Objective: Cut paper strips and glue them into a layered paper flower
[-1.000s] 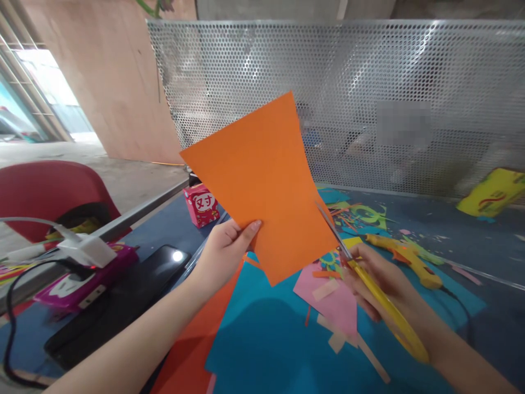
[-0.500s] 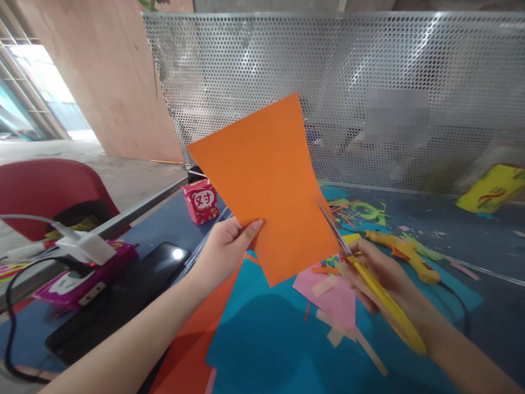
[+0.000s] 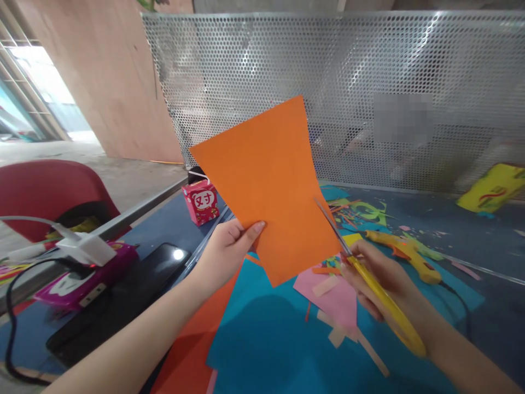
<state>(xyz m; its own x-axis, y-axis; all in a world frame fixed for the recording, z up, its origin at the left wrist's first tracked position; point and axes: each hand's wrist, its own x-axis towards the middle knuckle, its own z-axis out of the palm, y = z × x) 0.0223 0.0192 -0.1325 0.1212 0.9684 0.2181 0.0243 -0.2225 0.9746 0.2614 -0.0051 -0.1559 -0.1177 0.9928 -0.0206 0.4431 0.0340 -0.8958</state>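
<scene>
While the left hand (image 3: 229, 249) pinches orange paper (image 3: 266, 186), the right hand (image 3: 379, 282) grips scissors (image 3: 379, 295) alongside.

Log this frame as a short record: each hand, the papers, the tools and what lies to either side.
Left hand: pinching the orange sheet by its lower left edge
Right hand: holding scissors
Scissors: yellow handles; blade overlapping the sheet's right edge
Below: blue paper, pink paper
Right side: glue gun, yellow pack
Left side: red box, purple power strip
</scene>
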